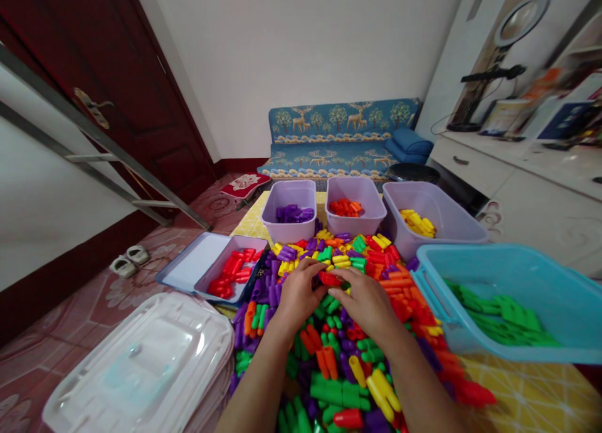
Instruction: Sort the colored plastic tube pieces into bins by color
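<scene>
Over the middle of a heap of coloured plastic building pieces, my left hand [301, 290] and my right hand [361, 290] meet, fingers curled toward each other. Between their fingertips is a red bullet-shaped building piece [331, 279], held from both sides. Part of it is hidden behind my fingers. Red, orange, yellow, green and purple pieces lie loose all around. Close under my wrists are orange pieces [326, 362], green pieces [339, 392] and a yellow piece [384, 393].
Behind the heap stand lilac bins with purple [294, 214], orange [346, 208] and yellow pieces [418, 223]. A blue bin [498, 257] at right contains green pieces. Left, an open box [181, 260] has red pieces, near stacked white lids [141, 358]. A sofa [343, 150] stands beyond.
</scene>
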Available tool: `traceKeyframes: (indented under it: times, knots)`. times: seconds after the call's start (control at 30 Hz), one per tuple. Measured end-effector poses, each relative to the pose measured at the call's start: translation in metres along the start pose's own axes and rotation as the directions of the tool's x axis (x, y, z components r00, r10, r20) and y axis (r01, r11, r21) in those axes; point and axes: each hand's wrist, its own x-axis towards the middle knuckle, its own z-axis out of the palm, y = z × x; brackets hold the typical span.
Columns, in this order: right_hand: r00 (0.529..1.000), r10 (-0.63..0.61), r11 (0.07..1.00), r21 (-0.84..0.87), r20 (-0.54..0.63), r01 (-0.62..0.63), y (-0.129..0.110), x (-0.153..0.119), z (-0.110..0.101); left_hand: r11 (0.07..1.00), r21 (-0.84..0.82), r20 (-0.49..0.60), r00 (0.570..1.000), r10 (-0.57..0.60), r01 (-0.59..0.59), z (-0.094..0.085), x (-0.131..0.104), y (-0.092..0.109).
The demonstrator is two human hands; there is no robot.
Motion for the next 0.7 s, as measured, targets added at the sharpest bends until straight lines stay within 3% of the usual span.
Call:
traceKeyframes:
  times: [0.3, 0.43, 0.5, 0.53, 0.57, 0.63, 0.7]
  knots:
    - [0.999, 0.031, 0.982, 0.190, -0.043, -0.023, 0.001, 0.000, -0.005, 0.908, -0.419, -0.060, 0.998, -0.021, -0.006, -0.011, -0.002, 0.015]
    - [0.999, 0.041, 0.937, 0.348, 0.009, -0.041, -0.002, -0.001, -0.007, 0.735, -0.662, 0.087, 0.989, -0.121, 0.149, -0.010, -0.002, 0.016]
    - [0.998, 0.062, 0.907, 0.418, 0.010, -0.060, -0.002, -0.001, -0.008, 0.607, -0.775, 0.027, 0.969, -0.245, 0.175, -0.013, 0.001, 0.012]
    - [0.997, 0.081, 0.892, 0.446, 0.001, -0.073, -0.001, -0.001, -0.009, 0.534, -0.834, -0.066, 0.936, -0.345, 0.138, -0.017, 0.003, 0.008]
    - [0.995, 0.104, 0.880, 0.468, -0.011, -0.086, 0.000, 0.000, -0.011, 0.468, -0.881, -0.182, 0.869, -0.460, 0.064, -0.022, 0.005, 0.002]
    - [0.988, 0.147, 0.859, 0.501, -0.045, -0.105, 0.003, 0.001, -0.015, 0.327, -0.930, -0.352, 0.659, -0.665, -0.167, -0.038, 0.008, -0.010]
    - [0.979, 0.182, 0.842, 0.528, -0.089, -0.109, 0.006, 0.001, -0.018, 0.268, -0.904, -0.410, 0.501, -0.762, -0.332, -0.054, 0.008, -0.021]
